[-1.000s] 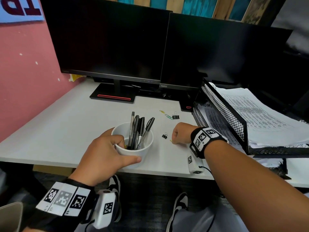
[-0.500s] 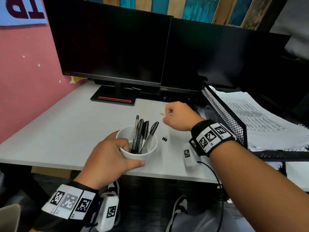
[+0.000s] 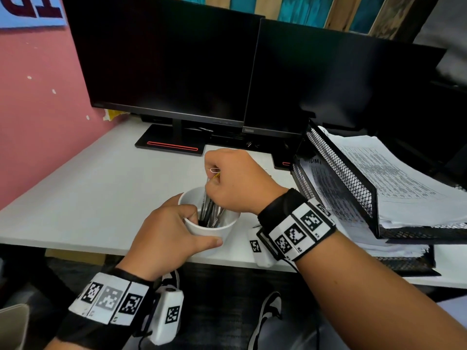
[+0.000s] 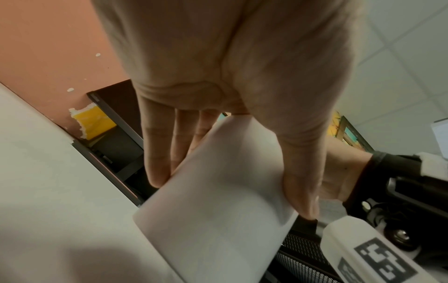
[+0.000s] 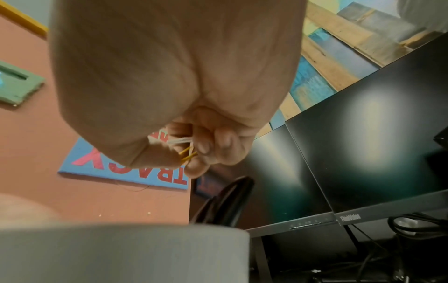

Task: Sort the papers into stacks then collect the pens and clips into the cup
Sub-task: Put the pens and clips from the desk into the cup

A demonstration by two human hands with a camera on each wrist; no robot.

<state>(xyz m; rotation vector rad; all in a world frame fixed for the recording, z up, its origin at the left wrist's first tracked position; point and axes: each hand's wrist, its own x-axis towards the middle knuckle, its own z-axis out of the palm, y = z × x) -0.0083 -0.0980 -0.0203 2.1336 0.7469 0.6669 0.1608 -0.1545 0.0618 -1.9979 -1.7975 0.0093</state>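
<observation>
A white cup (image 3: 213, 229) with several black pens (image 3: 211, 210) stands near the desk's front edge. My left hand (image 3: 169, 238) grips the cup, thumb on its near wall and fingers round the far side; the left wrist view shows the cup (image 4: 218, 201) in that grasp. My right hand (image 3: 235, 180) hovers just over the cup and pinches paper clips (image 3: 214, 171), one white and one yellow. In the right wrist view the paper clips (image 5: 185, 148) sit between thumb and curled fingers above the cup's rim (image 5: 121, 249). Printed papers (image 3: 394, 178) lie stacked in the mesh tray.
A black mesh paper tray (image 3: 346, 183) stands at the right, close to my right wrist. Two dark monitors (image 3: 177, 64) fill the back of the white desk (image 3: 88, 188), with a pink wall (image 3: 38, 117) on the left.
My right hand went from the desk right of the cup, up to the far clips, then back over the cup with clips in its fingers. The left hand kept hold of the cup.
</observation>
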